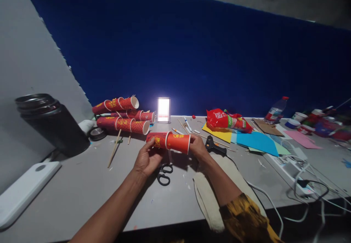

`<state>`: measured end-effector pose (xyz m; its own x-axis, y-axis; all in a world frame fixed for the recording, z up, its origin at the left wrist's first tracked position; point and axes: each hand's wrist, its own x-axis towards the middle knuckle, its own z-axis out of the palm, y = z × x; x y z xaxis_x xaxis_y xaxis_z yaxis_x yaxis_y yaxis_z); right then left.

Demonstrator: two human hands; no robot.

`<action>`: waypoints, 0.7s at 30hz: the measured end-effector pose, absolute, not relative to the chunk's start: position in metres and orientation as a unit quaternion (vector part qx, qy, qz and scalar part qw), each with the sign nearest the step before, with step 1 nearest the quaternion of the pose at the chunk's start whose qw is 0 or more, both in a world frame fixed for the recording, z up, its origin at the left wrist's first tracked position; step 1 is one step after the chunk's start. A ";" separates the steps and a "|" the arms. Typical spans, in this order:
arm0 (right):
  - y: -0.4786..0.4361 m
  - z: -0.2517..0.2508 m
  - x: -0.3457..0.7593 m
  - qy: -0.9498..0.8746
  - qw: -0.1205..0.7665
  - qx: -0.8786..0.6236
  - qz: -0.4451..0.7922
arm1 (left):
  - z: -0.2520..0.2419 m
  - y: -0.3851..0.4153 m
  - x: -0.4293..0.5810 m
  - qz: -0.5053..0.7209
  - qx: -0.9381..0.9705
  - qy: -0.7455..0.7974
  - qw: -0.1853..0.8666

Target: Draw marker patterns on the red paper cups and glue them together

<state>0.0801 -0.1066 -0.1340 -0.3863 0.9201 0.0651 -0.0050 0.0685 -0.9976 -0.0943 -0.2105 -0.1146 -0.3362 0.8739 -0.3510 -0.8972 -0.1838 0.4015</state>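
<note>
I hold two red paper cups (170, 141) joined end to end, lying sideways above the grey table (82, 188). My left hand (147, 159) grips the left cup's end with curled fingers. My right hand (197, 147) grips the rim end of the right cup. Black scissors (164, 173) lie on the table just below the cups. A pile of similar joined red cups (123, 118) rests further back to the left.
A black flask (52, 124) stands at the left, a white flat device (24, 191) near the front left. Wooden sticks (114, 148), a black glue gun (215, 146), coloured paper sheets (256, 142), a red snack bag (227, 120), a water bottle (276, 110) and a power strip with cables (296, 173) lie to the right. A bright lamp (163, 109) glows at the back.
</note>
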 end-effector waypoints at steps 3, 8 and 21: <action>-0.104 -0.129 0.083 -0.614 0.430 -0.368 0.551 | -0.118 -0.209 -0.101 0.787 -0.001 0.269 0.555; -0.104 -0.125 0.088 -0.604 0.498 -0.391 0.485 | -0.112 -0.209 -0.108 0.801 -0.029 0.269 0.535; -0.100 -0.122 0.094 -0.629 0.543 -0.379 0.408 | -0.111 -0.209 -0.111 0.801 -0.029 0.259 0.538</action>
